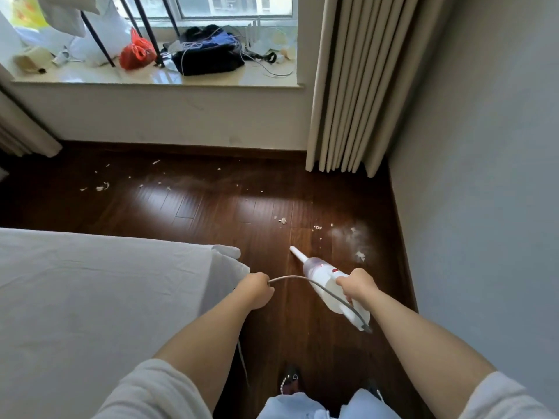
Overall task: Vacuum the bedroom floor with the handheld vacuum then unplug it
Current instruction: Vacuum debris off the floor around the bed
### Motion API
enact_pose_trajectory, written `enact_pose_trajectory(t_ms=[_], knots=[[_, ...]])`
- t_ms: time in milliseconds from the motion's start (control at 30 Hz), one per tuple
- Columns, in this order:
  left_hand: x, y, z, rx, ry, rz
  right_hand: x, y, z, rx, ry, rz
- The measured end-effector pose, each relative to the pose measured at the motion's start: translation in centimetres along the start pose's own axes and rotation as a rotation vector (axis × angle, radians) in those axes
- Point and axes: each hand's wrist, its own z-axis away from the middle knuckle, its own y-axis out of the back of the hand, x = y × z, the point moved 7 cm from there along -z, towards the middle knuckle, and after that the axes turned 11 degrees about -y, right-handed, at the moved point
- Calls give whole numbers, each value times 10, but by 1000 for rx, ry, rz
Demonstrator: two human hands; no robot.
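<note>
My right hand [358,285] grips the handle of a white handheld vacuum [320,275] with a clear dust cup and a red switch. Its narrow nozzle [296,253] points forward and left, just above the dark wooden floor [187,207]. My left hand [257,290] holds the vacuum's grey cord [290,278], which arcs over to the rear of the vacuum. White scraps [360,255] and a dusty patch lie on the floor to the right of the nozzle. More scraps [102,186] are scattered near the wall under the window.
A bed with a white sheet [90,291] fills the left side. A grey wall [484,176] bounds the right, and a beige curtain [354,86] hangs in the corner. The window sill [151,77] carries bags, clothes and cables. My shoes [292,379] stand on the floor below.
</note>
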Motion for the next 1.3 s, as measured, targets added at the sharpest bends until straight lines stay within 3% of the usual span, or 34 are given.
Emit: enact_pose_trajectory(t_ms=[333, 700, 933, 1300], knots=[[117, -33, -29, -77, -174, -113, 89, 90, -13, 57, -143, -130], [211, -70, -40, -123, -241, -194, 173, 171, -38, 107, -254, -207], [232, -86, -38, -141, -252, -164, 198, 196, -48, 129, -241, -257], [220, -78, -40, -142, -265, -207, 169, 195, -38, 26, -157, -155]])
